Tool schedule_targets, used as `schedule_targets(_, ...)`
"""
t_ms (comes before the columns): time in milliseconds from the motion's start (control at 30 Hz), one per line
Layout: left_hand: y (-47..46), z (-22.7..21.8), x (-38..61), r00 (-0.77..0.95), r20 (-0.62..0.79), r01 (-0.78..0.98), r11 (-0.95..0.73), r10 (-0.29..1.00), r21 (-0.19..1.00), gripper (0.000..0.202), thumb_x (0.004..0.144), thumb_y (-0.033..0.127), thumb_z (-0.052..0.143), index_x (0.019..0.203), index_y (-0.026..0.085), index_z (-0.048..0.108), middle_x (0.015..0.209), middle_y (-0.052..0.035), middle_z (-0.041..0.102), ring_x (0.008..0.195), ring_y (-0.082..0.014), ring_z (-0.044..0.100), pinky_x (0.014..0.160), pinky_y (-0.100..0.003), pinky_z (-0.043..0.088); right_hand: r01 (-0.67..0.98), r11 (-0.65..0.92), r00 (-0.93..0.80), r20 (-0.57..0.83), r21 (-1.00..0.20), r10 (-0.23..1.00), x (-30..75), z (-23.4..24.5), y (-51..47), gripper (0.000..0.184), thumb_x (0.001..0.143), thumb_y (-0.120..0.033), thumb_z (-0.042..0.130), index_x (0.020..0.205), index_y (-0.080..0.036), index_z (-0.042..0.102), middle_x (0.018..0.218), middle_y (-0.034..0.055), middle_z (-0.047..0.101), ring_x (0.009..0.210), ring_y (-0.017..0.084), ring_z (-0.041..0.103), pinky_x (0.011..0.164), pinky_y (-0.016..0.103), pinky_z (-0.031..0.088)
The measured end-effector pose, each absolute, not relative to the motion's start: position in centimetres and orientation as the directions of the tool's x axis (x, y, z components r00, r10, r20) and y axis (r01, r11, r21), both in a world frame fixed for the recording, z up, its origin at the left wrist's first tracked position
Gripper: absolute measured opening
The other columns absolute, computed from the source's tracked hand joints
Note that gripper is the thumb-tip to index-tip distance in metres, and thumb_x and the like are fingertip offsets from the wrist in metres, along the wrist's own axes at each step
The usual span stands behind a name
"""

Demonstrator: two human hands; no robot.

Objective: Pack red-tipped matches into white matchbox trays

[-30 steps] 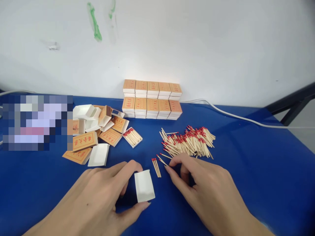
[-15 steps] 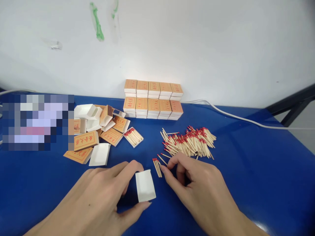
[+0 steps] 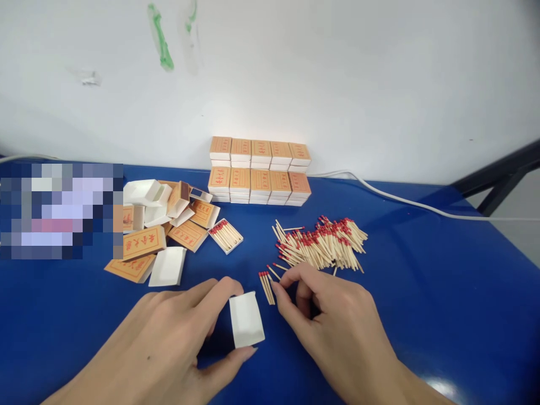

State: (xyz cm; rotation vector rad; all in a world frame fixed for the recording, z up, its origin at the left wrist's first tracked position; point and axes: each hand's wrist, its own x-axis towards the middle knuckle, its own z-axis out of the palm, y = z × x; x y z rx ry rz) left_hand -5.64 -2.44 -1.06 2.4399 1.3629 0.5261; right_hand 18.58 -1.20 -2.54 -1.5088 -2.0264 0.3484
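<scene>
My left hand (image 3: 185, 326) grips a small white matchbox tray (image 3: 247, 320) by its edges, thumb at the near end and index finger at the far end. The tray looks bare inside. To its right, my right hand (image 3: 327, 315) is curled, with thumb and index finger close together at a short row of red-tipped matches (image 3: 266, 288) on the table. The thumb tip meets the row's right side; whether a match is pinched there is hidden. Behind this hand spreads a large heap of loose matches (image 3: 324, 243). A filled matchbox tray (image 3: 225, 236) lies farther back.
Stacked orange-topped matchboxes (image 3: 260, 181) stand near the wall. At left is a jumble of orange sleeves (image 3: 143, 242) and white trays, one white tray (image 3: 167, 266) closest to me. A white cable (image 3: 400, 201) crosses the blue table (image 3: 442, 292). A blurred patch covers the far left.
The whole view has shifted slightly, so everything sits a little farther left. Both hands keep nearly the same pose by the tray and the matches.
</scene>
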Motion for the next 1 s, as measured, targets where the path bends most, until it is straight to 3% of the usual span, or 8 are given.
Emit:
schedule_targets(200, -2.26, -1.16, -5.56, 0.495, 0.156, 0.749, -0.51, 0.855, 0.423, 0.05, 0.087, 0.032, 0.089, 0.127, 0.031, 0.059, 0.075, 0.0119, 0.065, 0.046, -0.0131, 0.062, 0.04, -0.026, 0.042, 0.713, 0.332, -0.202, 0.272, -0.618, 0.941, 18.59, -2.08, -1.14, 0.023, 0.107, -0.029, 0.068, 0.085, -0.025, 0.071, 0.058, -0.0104, 0.055, 0.048, 0.008, 0.051, 0.051, 0.024, 0.038)
schedule_targets(467, -2.21, -1.18, -5.63, 0.48, 0.162, 0.756, -0.5, 0.862, 0.422, 0.047, 0.087, 0.033, 0.088, 0.125, 0.031, 0.06, 0.072, 0.0118, 0.064, 0.043, -0.0127, 0.059, 0.04, -0.025, 0.043, 0.82, 0.374, -0.231, 0.348, -0.434, 0.909, 19.2, -2.72, -0.72, 0.013, 0.101, -0.023, 0.066, 0.089, -0.024, 0.072, 0.058, -0.0096, 0.057, 0.044, 0.009, 0.052, 0.05, 0.026, 0.038)
schedule_targets(633, -2.43, -1.37, -5.72, 0.49, 0.169, 0.758, -0.514, 0.855, 0.402, 0.048, 0.087, 0.033, 0.088, 0.126, 0.031, 0.06, 0.073, 0.0121, 0.065, 0.046, -0.0134, 0.063, 0.04, -0.025, 0.045, 0.807, 0.367, -0.235, 0.32, -0.463, 0.918, 19.28, -2.61, -1.11, 0.014, 0.097, -0.02, 0.067, 0.083, -0.025, 0.068, 0.058, -0.01, 0.057, 0.044, 0.009, 0.051, 0.049, 0.026, 0.037)
schedule_targets(1000, -2.08, -1.22, -5.65, 0.49, 0.162, 0.754, -0.51, 0.857, 0.414, 0.049, 0.088, 0.032, 0.087, 0.128, 0.031, 0.058, 0.072, 0.0126, 0.063, 0.046, -0.0133, 0.063, 0.039, -0.025, 0.044, 0.759, 0.318, -0.23, 0.222, -0.569, 0.948, 19.38, -2.66, -1.31, 0.008, 0.098, -0.021, 0.069, 0.093, -0.026, 0.072, 0.06, -0.0109, 0.059, 0.045, 0.008, 0.051, 0.049, 0.022, 0.04)
